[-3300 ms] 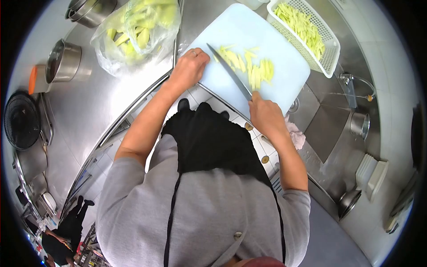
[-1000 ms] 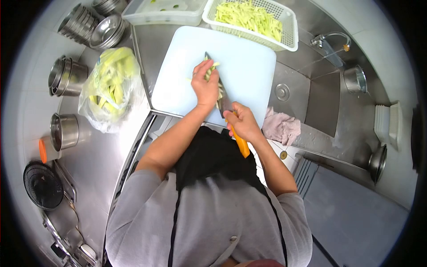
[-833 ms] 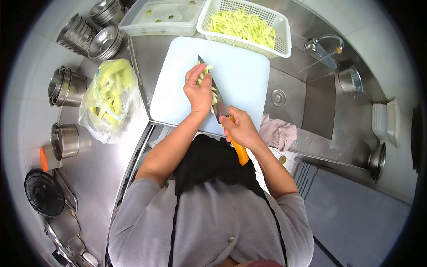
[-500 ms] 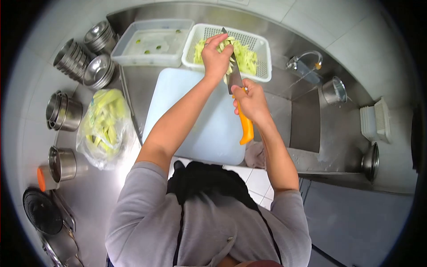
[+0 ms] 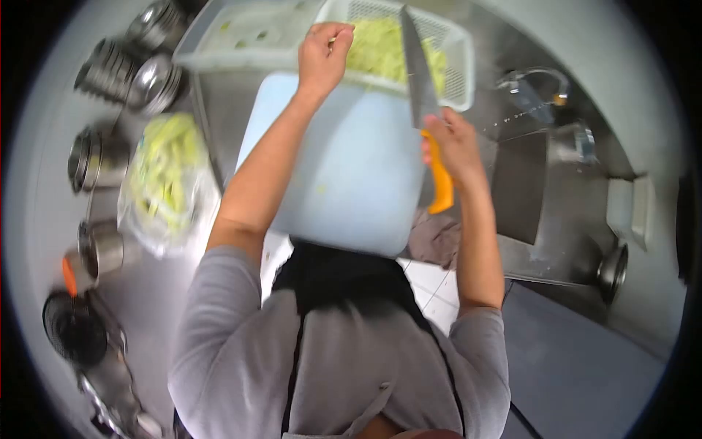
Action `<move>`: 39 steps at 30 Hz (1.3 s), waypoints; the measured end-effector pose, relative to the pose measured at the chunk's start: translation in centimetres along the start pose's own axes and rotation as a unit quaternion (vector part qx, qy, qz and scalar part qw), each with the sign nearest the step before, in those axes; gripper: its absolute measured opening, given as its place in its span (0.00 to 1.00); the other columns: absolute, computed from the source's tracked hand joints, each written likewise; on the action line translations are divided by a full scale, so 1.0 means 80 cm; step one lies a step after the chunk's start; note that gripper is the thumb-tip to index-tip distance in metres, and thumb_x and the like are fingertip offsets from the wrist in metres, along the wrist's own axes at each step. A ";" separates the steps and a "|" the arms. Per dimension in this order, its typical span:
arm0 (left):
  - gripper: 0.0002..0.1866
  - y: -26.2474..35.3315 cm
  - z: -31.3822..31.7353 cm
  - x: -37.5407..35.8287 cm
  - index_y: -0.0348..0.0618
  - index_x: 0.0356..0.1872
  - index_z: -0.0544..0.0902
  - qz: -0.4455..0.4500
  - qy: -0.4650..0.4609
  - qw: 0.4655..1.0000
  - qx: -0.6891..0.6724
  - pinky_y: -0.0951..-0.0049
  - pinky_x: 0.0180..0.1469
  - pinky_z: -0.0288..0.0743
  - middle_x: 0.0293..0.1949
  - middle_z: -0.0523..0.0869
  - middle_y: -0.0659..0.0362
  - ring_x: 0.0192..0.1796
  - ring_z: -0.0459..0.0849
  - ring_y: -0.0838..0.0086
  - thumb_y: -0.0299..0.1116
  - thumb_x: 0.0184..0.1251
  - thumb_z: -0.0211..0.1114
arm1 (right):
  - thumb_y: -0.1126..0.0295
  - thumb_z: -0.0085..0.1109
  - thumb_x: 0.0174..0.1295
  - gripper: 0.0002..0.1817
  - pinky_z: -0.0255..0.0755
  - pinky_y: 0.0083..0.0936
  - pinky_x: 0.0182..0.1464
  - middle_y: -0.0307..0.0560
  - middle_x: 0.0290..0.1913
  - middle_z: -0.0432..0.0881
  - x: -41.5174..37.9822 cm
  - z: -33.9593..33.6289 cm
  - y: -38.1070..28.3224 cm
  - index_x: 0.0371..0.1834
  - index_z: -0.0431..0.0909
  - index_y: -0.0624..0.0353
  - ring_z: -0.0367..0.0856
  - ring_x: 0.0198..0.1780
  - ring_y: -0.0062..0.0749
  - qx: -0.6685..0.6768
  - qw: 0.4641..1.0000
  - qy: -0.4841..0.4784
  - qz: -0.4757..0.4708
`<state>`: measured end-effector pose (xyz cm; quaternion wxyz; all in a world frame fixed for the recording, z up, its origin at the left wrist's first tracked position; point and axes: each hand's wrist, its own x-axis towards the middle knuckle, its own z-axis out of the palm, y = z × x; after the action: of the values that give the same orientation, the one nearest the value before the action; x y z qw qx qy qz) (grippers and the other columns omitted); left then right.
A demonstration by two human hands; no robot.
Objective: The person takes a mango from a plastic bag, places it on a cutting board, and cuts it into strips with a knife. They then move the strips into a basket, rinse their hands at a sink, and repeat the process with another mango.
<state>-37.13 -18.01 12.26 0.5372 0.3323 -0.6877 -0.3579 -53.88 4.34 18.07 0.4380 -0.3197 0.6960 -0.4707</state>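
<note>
My right hand point(image 5: 455, 143) is wrapped round the orange handle of a kitchen knife point(image 5: 418, 69). The broad blade points up and away, over the right side of a white perforated basket point(image 5: 458, 80). Pale green cut vegetable strips point(image 5: 376, 51) fill much of that basket. At its left edge hovers my left hand point(image 5: 322, 60), loosely curled, with a gap between thumb and forefinger and nothing seen in it. A pale blue cutting board point(image 5: 347, 164) lies below both hands, with a few tiny green bits on it.
A clear plastic tub point(image 5: 248, 51) stands left of the basket. A plastic bag of pale green vegetable pieces point(image 5: 167, 172) lies left of the board. Metal bowls point(image 5: 155, 84) and pots line the left wall. At right, a tap point(image 5: 537, 77) runs by the sink; a cloth point(image 5: 433, 238) lies near the board.
My hands have moved apart: the left went left off the blade, the right carried the knife rightward. The strips against the blade are gone from it. The view has shifted.
</note>
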 end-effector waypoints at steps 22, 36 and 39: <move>0.04 0.042 -0.159 -0.269 0.36 0.39 0.83 -0.046 -0.189 0.950 0.242 0.55 0.46 0.80 0.40 0.86 0.47 0.43 0.86 0.50 0.22 0.67 0.70 | 0.68 0.59 0.79 0.07 0.73 0.19 0.26 0.34 0.30 0.79 -0.222 0.002 0.167 0.47 0.83 0.60 0.78 0.27 0.16 -0.013 0.958 -0.195 0.209; 0.07 0.048 -0.134 -0.288 0.39 0.41 0.91 -0.011 -0.198 0.949 0.245 0.58 0.42 0.83 0.37 0.88 0.51 0.38 0.88 0.55 0.24 0.63 0.76 | 0.67 0.59 0.79 0.08 0.71 0.18 0.24 0.33 0.26 0.78 -0.231 0.019 0.179 0.45 0.84 0.59 0.76 0.23 0.15 -0.009 0.950 -0.207 0.235; 0.06 0.052 -0.129 -0.272 0.38 0.40 0.92 -0.014 -0.208 0.950 0.233 0.59 0.42 0.83 0.36 0.88 0.52 0.37 0.88 0.55 0.25 0.63 0.76 | 0.67 0.59 0.79 0.08 0.71 0.17 0.23 0.33 0.26 0.78 -0.230 0.018 0.162 0.45 0.84 0.59 0.76 0.23 0.15 -0.008 0.949 -0.213 0.231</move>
<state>-22.95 1.04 6.62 0.2853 0.3759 -0.8436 -0.2564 -45.44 24.14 11.36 0.6702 -0.2464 0.6452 -0.2715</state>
